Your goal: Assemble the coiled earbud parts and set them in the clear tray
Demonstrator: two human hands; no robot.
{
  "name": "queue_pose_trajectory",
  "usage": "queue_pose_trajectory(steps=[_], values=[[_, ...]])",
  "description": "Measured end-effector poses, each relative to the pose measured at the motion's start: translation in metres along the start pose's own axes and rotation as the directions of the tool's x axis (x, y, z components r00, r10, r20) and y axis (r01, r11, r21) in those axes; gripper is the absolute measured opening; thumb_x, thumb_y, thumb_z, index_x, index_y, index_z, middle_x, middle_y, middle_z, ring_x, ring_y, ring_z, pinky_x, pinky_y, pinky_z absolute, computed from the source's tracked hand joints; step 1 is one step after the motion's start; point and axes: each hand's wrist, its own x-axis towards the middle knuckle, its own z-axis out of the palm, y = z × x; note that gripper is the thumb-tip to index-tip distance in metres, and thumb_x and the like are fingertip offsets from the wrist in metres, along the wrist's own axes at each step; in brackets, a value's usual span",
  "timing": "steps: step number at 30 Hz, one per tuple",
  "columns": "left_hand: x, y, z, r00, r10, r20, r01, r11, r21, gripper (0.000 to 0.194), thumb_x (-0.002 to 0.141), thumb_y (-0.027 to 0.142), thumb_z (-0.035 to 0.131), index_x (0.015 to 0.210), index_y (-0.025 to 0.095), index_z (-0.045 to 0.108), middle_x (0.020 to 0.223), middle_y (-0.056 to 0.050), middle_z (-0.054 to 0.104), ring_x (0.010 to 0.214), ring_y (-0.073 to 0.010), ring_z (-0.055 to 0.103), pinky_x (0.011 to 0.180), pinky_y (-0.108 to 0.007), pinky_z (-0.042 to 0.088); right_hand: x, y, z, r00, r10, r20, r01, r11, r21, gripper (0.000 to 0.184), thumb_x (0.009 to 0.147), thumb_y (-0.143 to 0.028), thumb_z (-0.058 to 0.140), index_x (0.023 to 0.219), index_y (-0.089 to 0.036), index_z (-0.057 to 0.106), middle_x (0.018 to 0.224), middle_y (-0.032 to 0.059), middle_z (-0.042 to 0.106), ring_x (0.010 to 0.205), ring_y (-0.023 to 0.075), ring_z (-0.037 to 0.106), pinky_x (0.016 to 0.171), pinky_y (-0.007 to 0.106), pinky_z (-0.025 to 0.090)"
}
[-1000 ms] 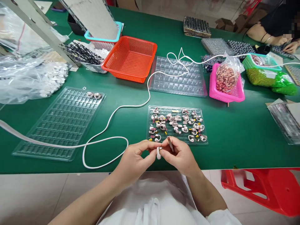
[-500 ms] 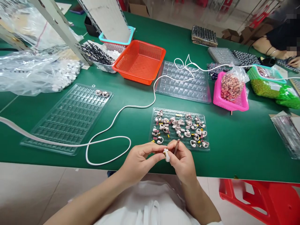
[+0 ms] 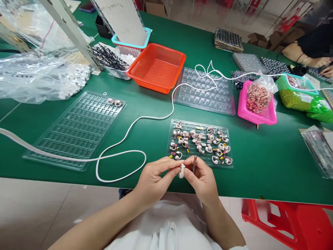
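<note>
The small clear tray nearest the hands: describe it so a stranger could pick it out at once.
On the green table, look straight ahead of the left hand and right hand, which pinch a small white part between them. The small clear tray lies just beyond their fingertips. Unlike the two larger clear trays, nearly bare, it is strewn with small silvery and pink parts.

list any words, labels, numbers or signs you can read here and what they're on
None can be read.
White part held between both hands: no marking shows.
Clear trays: only moulded pockets, no text.
Orange basket and pink basket: no labels show.
Green bag: a pale patch that may be a label, too blurred to read.
Plastic bags at far left: no print legible.
</note>
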Motion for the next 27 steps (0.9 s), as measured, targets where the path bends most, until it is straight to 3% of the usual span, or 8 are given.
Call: queue_pose_trajectory(steps=[8,17,23,27], values=[[-0.005,0.000,0.005,0.989,0.141,-0.033,-0.139,0.989,0.049,0.027,0.091,0.005,0.060,0.108,0.020,0.076,0.077,-0.003,0.071,0.074,-0.0157,0.064,0.071,-0.026,0.053,-0.003,-0.006,0.004,0.991,-0.137,0.010,0.134,0.954,-0.269,0.008,0.096,-0.029,0.061,0.093,-0.022,0.063,0.081,0.0001,0.056,0.067,0.0136,0.051,0.061,0.027,0.040],[-0.013,0.001,0.009,0.966,0.242,-0.091,-0.236,0.969,0.075,0.033,0.089,-0.001,0.058,0.112,0.019,0.071,0.074,-0.003,0.067,0.071,-0.0165,0.059,0.067,-0.028,0.049,-0.008,-0.013,0.012,0.983,-0.180,0.037,0.183,0.933,-0.309,0.007,0.097,-0.024,0.058,0.092,-0.022,0.062,0.080,0.0017,0.057,0.067,0.0153,0.050,0.061,0.029,0.039],[-0.011,-0.009,0.005,0.984,0.126,-0.129,-0.113,0.988,0.106,0.024,0.091,0.005,0.059,0.105,0.017,0.074,0.078,-0.005,0.069,0.075,-0.0166,0.063,0.072,-0.028,0.051,0.004,-0.004,0.015,0.993,-0.111,0.042,0.118,0.949,-0.293,0.013,0.098,-0.030,0.056,0.089,-0.022,0.061,0.079,0.0014,0.055,0.067,0.0152,0.051,0.061,0.029,0.040],[-0.005,-0.008,0.002,0.987,0.112,-0.112,-0.099,0.988,0.116,0.022,0.092,0.008,0.060,0.103,0.017,0.076,0.078,-0.005,0.071,0.074,-0.0160,0.064,0.072,-0.027,0.052,0.007,-0.004,0.013,0.992,-0.125,0.024,0.126,0.936,-0.329,0.012,0.098,-0.030,0.057,0.092,-0.021,0.063,0.082,0.0016,0.057,0.067,0.0144,0.051,0.061,0.028,0.041]])
